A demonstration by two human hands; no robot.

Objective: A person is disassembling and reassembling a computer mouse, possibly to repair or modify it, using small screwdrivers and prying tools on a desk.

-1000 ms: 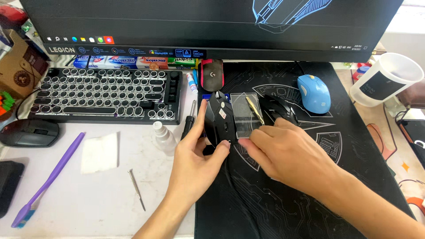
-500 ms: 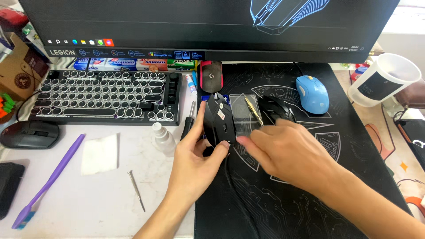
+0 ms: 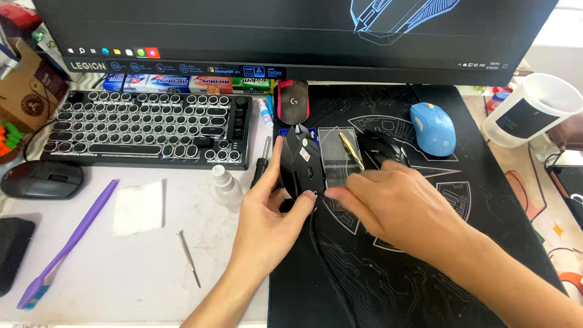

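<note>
Both hands, left hand and right hand, pinch a black mouse on the black desk mat.

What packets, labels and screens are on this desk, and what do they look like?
Monitor: wide, dark, blue line drawing, at the back.
Candy packs: slim blue, red and green rolls under the monitor.
Sticker: small, pale, on the black mouse held by the left hand.
Cardboard box: brown, far left.
</note>
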